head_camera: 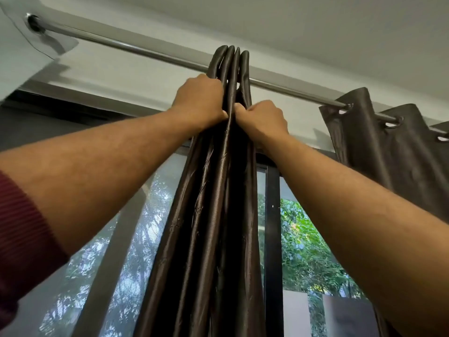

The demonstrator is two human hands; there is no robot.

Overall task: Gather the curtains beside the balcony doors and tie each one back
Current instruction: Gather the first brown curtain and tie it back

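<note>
A dark brown satin curtain (213, 215) hangs bunched into tight folds from a metal rod (136, 46) that slants across the top of the view. Both arms reach up to it. My left hand (199, 100) grips the left side of the bunch just under the rod. My right hand (263, 117) is closed on the right side a little lower, thumbs almost meeting at the middle fold. A second brown curtain (388, 152) hangs spread on its eyelets at the right end of the rod.
Behind the curtains is a dark-framed glass door (272, 215) with green trees outside. A mesh screen (136, 239) covers the left pane. The rod's left end sits in a wall bracket (34, 23) under the white ceiling.
</note>
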